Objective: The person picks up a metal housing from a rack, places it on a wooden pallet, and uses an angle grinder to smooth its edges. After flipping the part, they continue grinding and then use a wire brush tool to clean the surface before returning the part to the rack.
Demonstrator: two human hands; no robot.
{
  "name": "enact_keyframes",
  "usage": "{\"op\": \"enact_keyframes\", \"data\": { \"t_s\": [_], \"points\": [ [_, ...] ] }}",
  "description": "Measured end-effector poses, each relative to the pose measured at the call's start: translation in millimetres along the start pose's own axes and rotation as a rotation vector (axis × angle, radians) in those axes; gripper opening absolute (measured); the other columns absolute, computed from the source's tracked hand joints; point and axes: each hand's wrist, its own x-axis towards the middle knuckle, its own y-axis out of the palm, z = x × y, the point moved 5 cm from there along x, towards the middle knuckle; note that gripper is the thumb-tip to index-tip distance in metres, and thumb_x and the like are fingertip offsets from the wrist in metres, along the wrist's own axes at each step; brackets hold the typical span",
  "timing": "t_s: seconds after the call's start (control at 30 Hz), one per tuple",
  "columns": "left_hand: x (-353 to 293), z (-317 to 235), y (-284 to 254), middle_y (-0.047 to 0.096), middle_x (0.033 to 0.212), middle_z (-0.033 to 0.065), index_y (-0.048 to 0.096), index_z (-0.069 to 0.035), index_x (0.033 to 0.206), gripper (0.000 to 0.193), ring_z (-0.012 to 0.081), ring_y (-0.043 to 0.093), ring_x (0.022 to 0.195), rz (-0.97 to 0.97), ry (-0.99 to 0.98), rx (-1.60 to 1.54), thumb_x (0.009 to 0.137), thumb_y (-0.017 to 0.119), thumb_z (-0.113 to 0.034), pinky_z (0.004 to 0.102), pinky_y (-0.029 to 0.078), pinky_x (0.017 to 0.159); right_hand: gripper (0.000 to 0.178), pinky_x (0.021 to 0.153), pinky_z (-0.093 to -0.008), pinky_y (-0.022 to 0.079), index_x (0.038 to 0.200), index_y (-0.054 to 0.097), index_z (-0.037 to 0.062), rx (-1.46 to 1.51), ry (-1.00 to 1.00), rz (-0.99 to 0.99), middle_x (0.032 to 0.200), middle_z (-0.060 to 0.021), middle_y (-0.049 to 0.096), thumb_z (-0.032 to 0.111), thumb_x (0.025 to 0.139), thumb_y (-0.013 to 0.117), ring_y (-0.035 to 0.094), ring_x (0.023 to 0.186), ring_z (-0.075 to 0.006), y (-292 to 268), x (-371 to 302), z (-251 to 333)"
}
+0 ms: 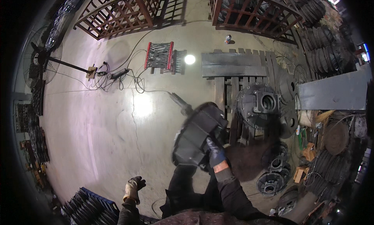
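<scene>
A large dark round cast housing hangs tilted in front of my legs, slightly blurred. My right hand, in a dark blue glove, is closed on its near right edge. Out to the left over the floor is my left hand, in a pale glove with black fingers; it holds nothing and its fingers are apart. Just beyond the housing, a grey power tool with a cable lies on the concrete floor. A second round housing with a square flange rests on the slatted pallet at right.
Cables cross the floor ahead. A red-edged metal stand and a spray can are farther off. Brown metal crates stand at the back. More housings lie at near right. A pedestal fan stands left, dark stacked parts near left.
</scene>
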Motion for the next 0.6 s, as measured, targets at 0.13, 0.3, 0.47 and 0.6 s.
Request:
{"op": "enact_keyframes", "data": {
  "t_s": [0.13, 0.3, 0.47, 0.6],
  "points": [
    [17, -40, 18, 0.060, 0.152, 0.0148, 0.060, 0.000, 0.146, 0.137, 0.0362, 0.039, 0.153, 0.008, -0.056, 0.104, 0.065, 0.039, -0.109, 0.0478, 0.023, 0.131, 0.048, 0.102, -0.0362, 0.053, 0.137, 0.064, 0.0002, -0.059, 0.147, 0.131, 0.135, -0.0083, 0.067, 0.015, 0.093, 0.078, 0.067, 0.115, -0.0223, 95, 88, 29],
    [52, -91, 13, 0.064, 0.146, 0.0157, 0.058, 0.001, 0.142, 0.107, 0.0342, 0.049, 0.145, -0.089, 0.280, 0.346, 0.075, 0.063, -0.082, 0.0468, 0.040, 0.120, 0.048, 0.095, -0.0369, 0.057, 0.133, 0.065, -0.0044, 0.052, 0.140, 0.251, 0.121, -0.0130, 0.073, 0.008, 0.090, 0.080, 0.069, 0.110, -0.0231, 190, 224, 68],
    [50, -84, 60, 0.062, 0.144, 0.0187, 0.063, -0.001, 0.133, 0.055, 0.0354, 0.058, 0.136, 0.010, 0.291, 1.751, 0.098, 0.063, -0.044, 0.0443, 0.052, 0.107, 0.063, 0.093, -0.0361, 0.058, 0.138, 0.058, -0.0074, -0.725, 0.020, 0.252, 0.120, -0.0140, 0.073, 0.026, 0.091, 0.084, 0.071, 0.097, -0.0248, 222, 411, 87],
    [51, -126, 119, 0.062, 0.141, 0.0229, 0.062, 0.000, 0.135, 0.047, 0.0372, 0.061, 0.130, -0.067, 0.219, 1.303, 0.100, 0.063, -0.032, 0.0433, 0.056, 0.101, 0.063, 0.093, -0.0405, 0.057, 0.129, 0.063, -0.0101, -0.695, -0.024, 0.146, 0.120, -0.0188, 0.072, 0.035, 0.090, 0.085, 0.071, 0.096, -0.0316, 181, 548, 111]
  ]
}}
